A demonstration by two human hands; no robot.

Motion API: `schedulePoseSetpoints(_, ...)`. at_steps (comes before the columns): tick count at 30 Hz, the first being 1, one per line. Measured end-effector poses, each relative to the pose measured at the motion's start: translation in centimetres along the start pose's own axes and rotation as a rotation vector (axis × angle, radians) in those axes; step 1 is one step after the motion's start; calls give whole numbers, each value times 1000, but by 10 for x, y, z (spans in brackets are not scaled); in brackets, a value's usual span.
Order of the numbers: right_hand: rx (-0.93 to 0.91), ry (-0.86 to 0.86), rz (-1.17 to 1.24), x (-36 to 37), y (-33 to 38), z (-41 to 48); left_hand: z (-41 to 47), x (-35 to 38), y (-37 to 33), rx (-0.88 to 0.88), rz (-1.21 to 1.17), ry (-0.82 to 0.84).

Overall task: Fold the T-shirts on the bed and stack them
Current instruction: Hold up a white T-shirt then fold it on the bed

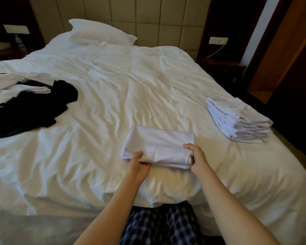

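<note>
A folded white T-shirt (159, 144) lies near the front edge of the bed (131, 85). My left hand (140, 165) grips its near left edge, thumb on top and fingers under the cloth. My right hand (196, 157) grips its near right corner the same way. A stack of several folded white T-shirts (238, 119) sits at the bed's right edge. At the left lies a loose heap of black T-shirts (30, 106) mixed with unfolded white T-shirts (12, 85).
A white pillow (99, 32) rests against the padded headboard. Dark nightstands stand on both sides of the bed, the right one with a yellow cable. A wooden door frame rises at the far right. My checked trousers show below the bed edge.
</note>
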State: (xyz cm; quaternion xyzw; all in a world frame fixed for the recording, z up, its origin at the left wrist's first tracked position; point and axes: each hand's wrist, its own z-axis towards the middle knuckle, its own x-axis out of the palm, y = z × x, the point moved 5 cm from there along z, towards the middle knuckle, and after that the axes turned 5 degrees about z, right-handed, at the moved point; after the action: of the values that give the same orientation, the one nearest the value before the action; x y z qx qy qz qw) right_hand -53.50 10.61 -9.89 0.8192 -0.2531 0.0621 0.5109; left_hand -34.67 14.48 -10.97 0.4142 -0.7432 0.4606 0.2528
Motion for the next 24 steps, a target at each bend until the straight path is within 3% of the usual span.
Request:
schedulePoseSetpoints(5, 112, -23, -49, -19, 1, -8, 5, 21, 15, -36, 39, 7)
schedulePoseSetpoints(9, 207, 65, -94, -27, -8, -13, 0, 19, 34, -80, 144, -1)
schedulePoseSetpoints(16, 226, 210, 29, -16, -5, -22, 5, 10, 32, -19, 195, -83)
schedulePoseSetpoints(24, 137, 124, 17, -21, -7, -20, 3, 20, 22, -10, 277, 58)
